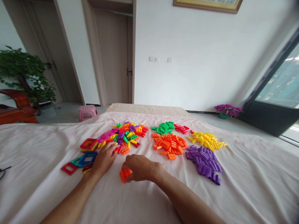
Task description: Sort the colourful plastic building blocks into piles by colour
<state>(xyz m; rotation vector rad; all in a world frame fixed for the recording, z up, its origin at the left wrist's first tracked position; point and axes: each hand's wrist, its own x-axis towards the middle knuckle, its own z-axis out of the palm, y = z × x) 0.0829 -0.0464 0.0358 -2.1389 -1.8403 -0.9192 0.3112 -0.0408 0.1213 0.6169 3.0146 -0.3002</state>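
Note:
My left hand [106,156] rests at the near edge of a mixed pile of plastic tube-shaped building pieces [126,133] in several colours. Its fingers are stretched out beside red pieces and seem to touch them. To the right, my right hand [140,168] is curled down close to the cloth, its fingers around orange tube pieces [125,175]; part of the grip is hidden. Sorted heaps lie further right: green pieces [164,127], red pieces [181,128], orange pieces [169,143], yellow pieces [205,140] and purple pieces [204,161].
Square and triangular frame tiles [88,158] lie left of my left hand, with a stack of red and yellow tiles [89,145] behind. A wrinkled pale cloth [252,180] covers the table. Beyond stand a pink stool [87,112] and purple flowers [228,110].

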